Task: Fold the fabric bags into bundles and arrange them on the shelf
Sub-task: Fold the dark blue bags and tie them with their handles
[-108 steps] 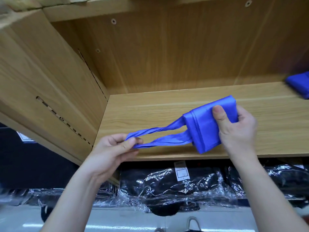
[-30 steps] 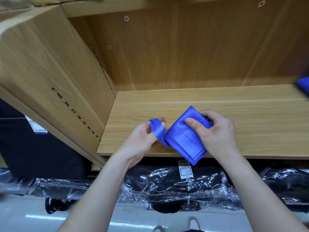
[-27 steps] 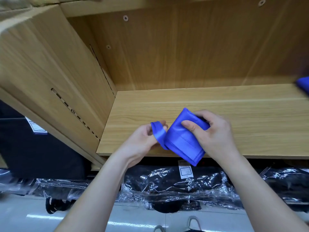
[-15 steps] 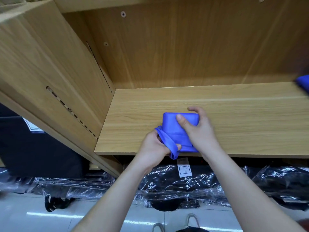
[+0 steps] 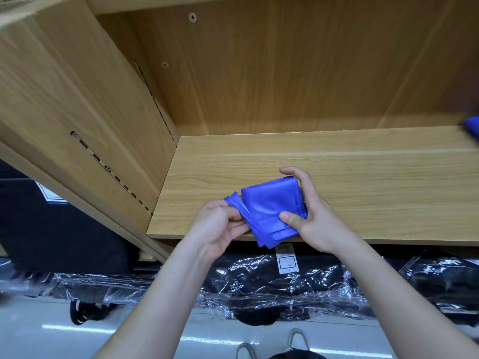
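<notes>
Both hands are meeting over the near edge of a wooden shelf (image 5: 363,182), and between them they are holding a folded blue fabric bag (image 5: 269,203). The left hand (image 5: 220,226) is curling its fingers and pinching the bag's bunched handle straps (image 5: 234,203), which are sticking out at the left side of the bundle. The right hand (image 5: 318,218) is gripping the bundle from the right, with its thumb pressing on the near face and its forefinger hooking over the far top corner. The bundle is sitting tilted near the left end of the board, with its near corner hanging past the front edge; whether it is resting on the wood or being held just above it cannot be told. Far to the right, at the frame's border, a second blue bag (image 5: 473,129) is lying on the same shelf, well apart from the hands. A wooden side panel (image 5: 77,112) is closing off the shelf on the left. Below the shelf, black goods in clear plastic wrap (image 5: 259,283) are lying in a row, and a white label (image 5: 285,261) is hanging just under the board's front edge.
</notes>
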### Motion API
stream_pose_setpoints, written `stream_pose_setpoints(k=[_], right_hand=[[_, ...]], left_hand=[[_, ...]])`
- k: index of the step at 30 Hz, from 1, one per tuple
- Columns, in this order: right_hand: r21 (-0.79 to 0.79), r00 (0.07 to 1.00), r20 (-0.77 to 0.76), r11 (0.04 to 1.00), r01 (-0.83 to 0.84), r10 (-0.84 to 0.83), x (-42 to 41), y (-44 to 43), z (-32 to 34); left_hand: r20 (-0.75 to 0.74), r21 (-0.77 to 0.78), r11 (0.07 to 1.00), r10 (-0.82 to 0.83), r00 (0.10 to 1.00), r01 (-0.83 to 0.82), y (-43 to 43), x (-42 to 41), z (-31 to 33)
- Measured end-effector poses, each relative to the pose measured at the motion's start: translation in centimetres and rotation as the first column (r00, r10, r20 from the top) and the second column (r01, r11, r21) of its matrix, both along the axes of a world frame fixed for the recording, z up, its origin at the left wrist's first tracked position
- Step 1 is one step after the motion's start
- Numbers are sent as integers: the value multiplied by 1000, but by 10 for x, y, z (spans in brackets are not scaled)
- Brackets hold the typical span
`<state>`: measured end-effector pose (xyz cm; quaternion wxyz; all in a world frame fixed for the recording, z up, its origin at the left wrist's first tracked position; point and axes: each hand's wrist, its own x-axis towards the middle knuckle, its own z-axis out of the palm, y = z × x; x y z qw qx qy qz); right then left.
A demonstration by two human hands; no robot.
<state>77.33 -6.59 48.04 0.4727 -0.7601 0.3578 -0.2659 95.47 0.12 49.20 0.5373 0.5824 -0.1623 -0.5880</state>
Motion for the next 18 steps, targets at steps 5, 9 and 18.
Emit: stream_pose_setpoints(k=[5,9,18], right_hand=[[-36,997,-71,999,-30,27,2,3,1],[-111,990,-138,994,1,-16,3,2,-1],[-162,990,-133,985,-62,40,6,-1,0]], left_hand=[[-94,137,991,3,996,10,7,12,7],[32,179,982,-59,998,53,11,24,8],[151,206,974,-124,981,91,9,29,15]])
